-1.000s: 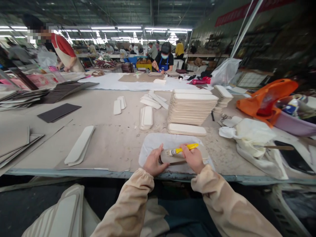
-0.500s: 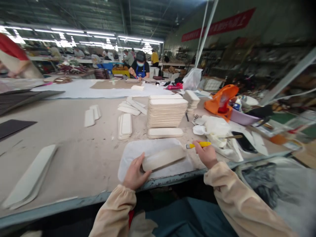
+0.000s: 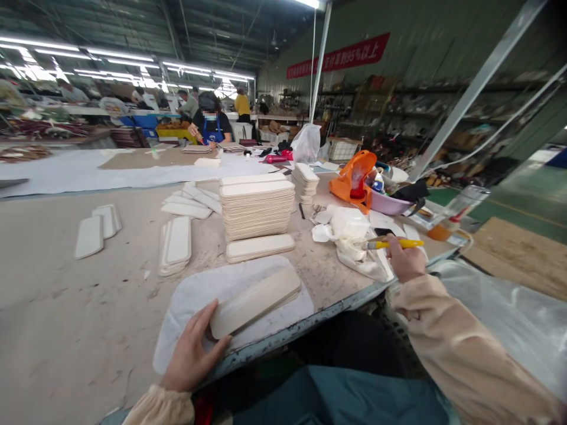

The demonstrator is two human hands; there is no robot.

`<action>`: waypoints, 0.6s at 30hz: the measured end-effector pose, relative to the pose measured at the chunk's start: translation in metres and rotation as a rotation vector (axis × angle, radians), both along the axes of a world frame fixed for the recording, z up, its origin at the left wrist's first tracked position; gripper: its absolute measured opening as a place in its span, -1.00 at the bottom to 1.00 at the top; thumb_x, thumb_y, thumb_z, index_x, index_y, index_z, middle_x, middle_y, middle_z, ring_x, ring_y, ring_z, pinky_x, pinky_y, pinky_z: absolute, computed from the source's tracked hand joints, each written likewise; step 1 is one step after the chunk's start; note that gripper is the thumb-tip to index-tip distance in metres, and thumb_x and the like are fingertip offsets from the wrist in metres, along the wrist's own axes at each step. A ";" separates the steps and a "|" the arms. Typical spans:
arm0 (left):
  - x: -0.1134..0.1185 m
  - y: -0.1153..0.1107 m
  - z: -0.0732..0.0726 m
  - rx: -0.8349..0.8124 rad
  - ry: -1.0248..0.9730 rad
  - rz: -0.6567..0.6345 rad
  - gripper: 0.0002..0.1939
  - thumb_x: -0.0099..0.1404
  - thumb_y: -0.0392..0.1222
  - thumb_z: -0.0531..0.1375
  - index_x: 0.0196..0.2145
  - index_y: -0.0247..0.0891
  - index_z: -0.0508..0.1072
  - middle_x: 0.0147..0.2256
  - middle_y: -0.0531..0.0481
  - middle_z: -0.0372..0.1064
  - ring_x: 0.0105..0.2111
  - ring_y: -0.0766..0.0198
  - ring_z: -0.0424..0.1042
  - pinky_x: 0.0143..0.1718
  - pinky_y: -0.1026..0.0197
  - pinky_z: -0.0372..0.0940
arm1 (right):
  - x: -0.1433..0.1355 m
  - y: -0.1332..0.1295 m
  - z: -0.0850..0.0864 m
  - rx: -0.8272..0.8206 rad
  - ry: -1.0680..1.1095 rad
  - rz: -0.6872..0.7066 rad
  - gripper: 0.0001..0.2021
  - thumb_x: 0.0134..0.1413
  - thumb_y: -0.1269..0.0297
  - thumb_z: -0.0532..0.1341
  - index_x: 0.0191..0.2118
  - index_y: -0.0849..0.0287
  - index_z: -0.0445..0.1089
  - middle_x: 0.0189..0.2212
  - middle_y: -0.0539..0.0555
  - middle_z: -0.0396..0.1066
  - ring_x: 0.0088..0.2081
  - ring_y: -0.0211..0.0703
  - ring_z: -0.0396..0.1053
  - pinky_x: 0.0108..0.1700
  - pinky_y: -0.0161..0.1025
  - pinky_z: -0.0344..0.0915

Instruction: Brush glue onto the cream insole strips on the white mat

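Note:
My left hand [image 3: 191, 347] grips the near left end of a few stacked beige panels [image 3: 256, 302], long with rounded ends, its thumb and fingers on either side. The panels lie at a slant on a white sheet [image 3: 175, 313] at the table's front edge. In my right hand [image 3: 406, 261] is a brush with a yellow handle [image 3: 411, 242]. Its tip points left, over a crumpled white plastic bag [image 3: 349, 223]; whether the bristles touch anything inside, I cannot tell. A dark phone [image 3: 383, 232] lies partly hidden behind the brush.
A tall stack of panels [image 3: 257, 209] stands behind the sheet, with smaller piles [image 3: 177, 245] to its left. At the right are an orange bag [image 3: 352, 177], a lilac basin [image 3: 390, 204] and a bottle of amber liquid [image 3: 440, 231]. A co-worker [image 3: 210, 121] sits across the table.
My right hand has carried the brush rightward, from beside the panels to the white plastic bag. My left hand still holds the panels' end. The view has turned to the right.

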State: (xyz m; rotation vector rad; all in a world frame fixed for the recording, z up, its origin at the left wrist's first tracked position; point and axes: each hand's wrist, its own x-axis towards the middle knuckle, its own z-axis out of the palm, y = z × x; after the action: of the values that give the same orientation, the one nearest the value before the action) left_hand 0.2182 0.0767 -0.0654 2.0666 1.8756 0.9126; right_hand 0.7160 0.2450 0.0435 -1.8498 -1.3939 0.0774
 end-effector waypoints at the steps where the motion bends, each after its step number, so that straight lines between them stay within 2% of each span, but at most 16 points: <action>1: 0.000 0.000 0.000 0.003 0.008 0.000 -0.28 0.13 0.05 0.20 0.21 -0.14 0.12 0.09 -0.14 0.28 0.07 0.00 0.30 0.10 -0.03 0.26 | -0.002 0.003 0.001 -0.015 0.004 -0.018 -0.35 0.06 -0.32 -0.10 -0.43 0.20 0.41 -0.64 0.09 0.35 -0.53 -0.14 0.30 -0.40 -0.22 0.16; 5: -0.003 0.000 -0.001 0.010 0.044 -0.016 -0.26 0.14 0.05 0.20 0.22 -0.17 0.09 0.10 -0.16 0.26 0.07 0.00 0.30 0.09 -0.03 0.26 | -0.011 0.016 -0.001 -0.156 -0.023 0.003 -0.45 0.11 -0.21 -0.05 -0.48 0.17 0.38 -0.62 0.08 0.38 -0.47 -0.12 0.33 -0.36 -0.25 0.14; 9: -0.003 -0.001 0.000 0.018 0.051 -0.019 -0.27 0.15 0.05 0.20 0.22 -0.20 0.11 0.10 -0.16 0.26 0.07 0.00 0.30 0.08 -0.02 0.27 | -0.013 0.033 -0.011 -0.328 -0.073 0.027 -0.60 0.14 0.01 0.06 -0.56 0.16 0.37 -0.62 0.05 0.38 -0.43 -0.11 0.35 -0.34 -0.26 0.11; 13: -0.001 -0.001 0.003 0.019 0.047 -0.007 -0.28 0.14 0.05 0.22 0.20 -0.19 0.14 0.08 -0.14 0.29 0.06 0.01 0.32 0.08 0.00 0.28 | -0.009 0.046 -0.016 -0.406 -0.054 0.019 -0.57 0.12 0.04 0.10 -0.65 0.18 0.36 -0.66 0.08 0.34 -0.44 -0.11 0.34 -0.31 -0.23 0.12; 15: -0.001 -0.001 0.003 0.006 0.051 -0.008 -0.28 0.14 0.04 0.21 0.21 -0.18 0.13 0.09 -0.15 0.28 0.06 0.01 0.31 0.08 -0.02 0.27 | -0.006 0.048 -0.013 -0.401 -0.028 0.017 -0.59 0.13 0.04 0.09 -0.60 0.19 0.40 -0.64 0.08 0.37 -0.44 -0.13 0.34 -0.30 -0.23 0.13; 18: -0.002 -0.002 0.001 -0.003 0.045 -0.015 -0.27 0.14 0.05 0.21 0.21 -0.18 0.11 0.10 -0.16 0.26 0.08 0.00 0.29 0.10 -0.03 0.25 | -0.001 0.047 -0.007 -0.344 0.001 -0.004 -0.61 0.16 0.03 0.03 -0.41 0.18 0.47 -0.57 0.06 0.41 -0.42 -0.16 0.34 -0.30 -0.24 0.14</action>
State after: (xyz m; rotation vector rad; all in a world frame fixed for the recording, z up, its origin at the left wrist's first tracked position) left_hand 0.2161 0.0750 -0.0641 2.1137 1.8800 0.8667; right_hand 0.7146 0.2916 0.0367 -2.1297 -1.4447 0.3349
